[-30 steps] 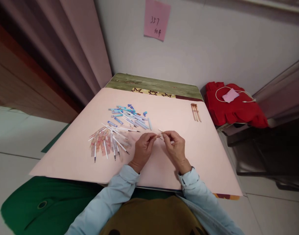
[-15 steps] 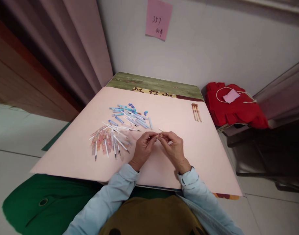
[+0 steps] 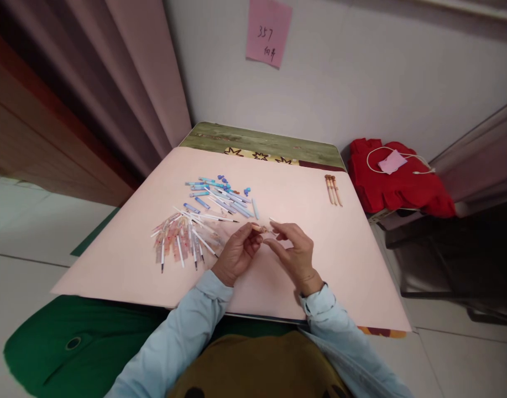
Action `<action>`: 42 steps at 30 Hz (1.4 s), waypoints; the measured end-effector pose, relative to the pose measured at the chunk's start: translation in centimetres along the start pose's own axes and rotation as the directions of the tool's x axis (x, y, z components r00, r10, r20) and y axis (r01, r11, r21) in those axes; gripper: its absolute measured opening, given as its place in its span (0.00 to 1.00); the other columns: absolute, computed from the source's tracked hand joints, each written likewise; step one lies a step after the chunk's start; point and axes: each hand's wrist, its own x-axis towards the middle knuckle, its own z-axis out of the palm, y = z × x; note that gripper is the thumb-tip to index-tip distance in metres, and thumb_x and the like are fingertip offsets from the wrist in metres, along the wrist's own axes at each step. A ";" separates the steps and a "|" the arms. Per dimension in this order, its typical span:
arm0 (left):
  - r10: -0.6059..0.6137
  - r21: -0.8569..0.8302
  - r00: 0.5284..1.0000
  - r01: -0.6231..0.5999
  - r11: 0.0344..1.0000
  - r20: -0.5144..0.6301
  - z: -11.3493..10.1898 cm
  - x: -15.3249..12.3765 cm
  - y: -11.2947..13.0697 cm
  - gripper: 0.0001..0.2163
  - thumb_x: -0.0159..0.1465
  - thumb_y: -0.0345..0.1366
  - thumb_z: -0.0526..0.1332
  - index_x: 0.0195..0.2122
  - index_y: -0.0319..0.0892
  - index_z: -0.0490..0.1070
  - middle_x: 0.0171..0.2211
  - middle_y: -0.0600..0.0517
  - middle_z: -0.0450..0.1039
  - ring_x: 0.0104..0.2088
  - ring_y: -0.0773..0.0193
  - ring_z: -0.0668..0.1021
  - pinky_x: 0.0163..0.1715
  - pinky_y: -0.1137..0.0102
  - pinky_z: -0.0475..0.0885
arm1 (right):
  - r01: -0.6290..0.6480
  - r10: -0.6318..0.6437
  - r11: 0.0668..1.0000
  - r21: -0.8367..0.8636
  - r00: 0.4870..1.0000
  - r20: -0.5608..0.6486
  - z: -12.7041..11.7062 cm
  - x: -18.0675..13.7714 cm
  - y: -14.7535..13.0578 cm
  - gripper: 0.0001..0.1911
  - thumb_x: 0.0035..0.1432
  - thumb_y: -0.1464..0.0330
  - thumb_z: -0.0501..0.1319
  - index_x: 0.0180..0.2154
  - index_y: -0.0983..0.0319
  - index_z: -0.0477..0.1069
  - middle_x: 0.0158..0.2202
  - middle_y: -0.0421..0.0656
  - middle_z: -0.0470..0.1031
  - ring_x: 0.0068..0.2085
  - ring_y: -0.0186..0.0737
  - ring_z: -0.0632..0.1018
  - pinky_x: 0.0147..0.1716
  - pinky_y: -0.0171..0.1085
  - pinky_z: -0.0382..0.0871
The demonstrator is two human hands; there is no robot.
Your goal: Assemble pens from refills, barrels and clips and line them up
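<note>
My left hand (image 3: 235,254) is closed in a pinch on a small tan and brown pen part (image 3: 259,228), which points to the right. Just right of it is my right hand (image 3: 294,254), thumb and fingers apart, with the fingertips close to the pen part's end. Nothing clear shows in its grasp. Behind the right fingertips, the tip of a pale stick (image 3: 272,220) lies on the table, partly hidden. Left of my hands are white pen refills (image 3: 199,241) with dark tips, among pinkish clear printed pieces (image 3: 174,235).
Blue pen barrels (image 3: 240,209) and small dark blue pieces (image 3: 247,192) lie farther back on the pink-covered table (image 3: 348,276). Several tan pens with brown tops (image 3: 333,190) lie side by side at the right. A red cloth-covered seat (image 3: 386,193) stands beyond the right edge.
My hands have moved apart. The right fingers have come off the pen part and spread, while the left hand has turned slightly and keeps hold of it.
</note>
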 end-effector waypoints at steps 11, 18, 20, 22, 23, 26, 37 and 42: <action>-0.149 -0.235 0.984 0.122 0.964 -0.098 0.3 -0.1 1.0 0.11 0.71 0.34 0.53 0.33 0.35 0.70 0.33 0.48 0.76 0.22 0.76 0.75 0.20 0.84 0.73 | -0.184 0.257 0.782 -0.596 0.966 0.039 -1.3 0.7 4.1 0.09 0.58 0.63 0.63 0.38 0.58 0.79 0.39 0.44 0.78 0.41 0.43 0.75 0.37 0.38 0.63; -0.143 -0.305 0.981 0.098 0.947 -0.130 0.5 -0.2 1.2 0.13 0.72 0.34 0.51 0.32 0.35 0.70 0.32 0.48 0.77 0.22 0.77 0.75 0.20 0.85 0.73 | -0.209 0.229 0.817 -0.537 0.973 -0.030 -0.9 0.5 3.5 0.08 0.59 0.63 0.60 0.36 0.57 0.77 0.34 0.40 0.78 0.35 0.40 0.75 0.34 0.37 0.61; -0.157 -0.342 0.976 0.098 0.935 -0.149 0.5 -0.2 1.2 0.14 0.72 0.33 0.50 0.33 0.34 0.70 0.32 0.47 0.77 0.22 0.77 0.75 0.20 0.86 0.73 | -0.199 0.201 0.865 -0.461 0.978 -0.045 -0.8 0.4 2.9 0.09 0.60 0.62 0.59 0.37 0.58 0.76 0.33 0.40 0.78 0.33 0.39 0.75 0.34 0.36 0.62; -0.160 -0.366 0.974 0.090 0.926 -0.164 0.4 -0.2 1.3 0.13 0.72 0.33 0.51 0.33 0.34 0.70 0.31 0.47 0.77 0.21 0.78 0.75 0.20 0.86 0.72 | -0.149 0.147 0.900 -0.410 0.988 -0.035 -0.6 0.3 2.4 0.10 0.61 0.62 0.58 0.38 0.58 0.75 0.33 0.40 0.78 0.34 0.39 0.76 0.35 0.35 0.63; -0.159 -0.370 0.973 0.088 0.925 -0.167 0.4 -0.2 1.3 0.13 0.72 0.33 0.51 0.33 0.34 0.70 0.31 0.48 0.77 0.21 0.78 0.75 0.20 0.86 0.72 | -0.121 0.121 0.906 -0.406 0.992 -0.028 -0.5 0.3 2.2 0.10 0.62 0.62 0.57 0.38 0.58 0.75 0.33 0.40 0.78 0.35 0.39 0.76 0.36 0.35 0.63; -0.152 -0.365 0.977 0.087 0.927 -0.151 0.4 -0.3 1.3 0.13 0.72 0.34 0.52 0.32 0.35 0.70 0.28 0.50 0.76 0.21 0.77 0.74 0.18 0.86 0.72 | -0.110 0.113 0.859 -0.500 0.993 -0.025 -0.3 0.3 2.4 0.09 0.61 0.63 0.58 0.37 0.58 0.75 0.33 0.41 0.78 0.35 0.39 0.74 0.35 0.36 0.61; -0.112 -0.337 0.990 0.076 0.939 -0.088 0.5 -0.1 1.2 0.14 0.72 0.36 0.51 0.31 0.36 0.69 0.28 0.51 0.74 0.21 0.77 0.73 0.18 0.85 0.70 | -0.113 0.144 0.744 -0.658 0.989 -0.007 -0.2 0.4 3.7 0.11 0.63 0.63 0.59 0.41 0.58 0.78 0.38 0.45 0.77 0.38 0.43 0.73 0.37 0.39 0.57; -0.112 -0.320 0.991 0.083 0.944 -0.073 0.4 -0.2 1.1 0.12 0.72 0.34 0.52 0.33 0.36 0.69 0.29 0.50 0.74 0.22 0.76 0.74 0.20 0.85 0.71 | 0.032 0.074 0.759 -0.651 0.988 0.135 1.8 0.6 2.2 0.11 0.64 0.61 0.59 0.36 0.57 0.79 0.36 0.44 0.77 0.36 0.42 0.72 0.37 0.40 0.57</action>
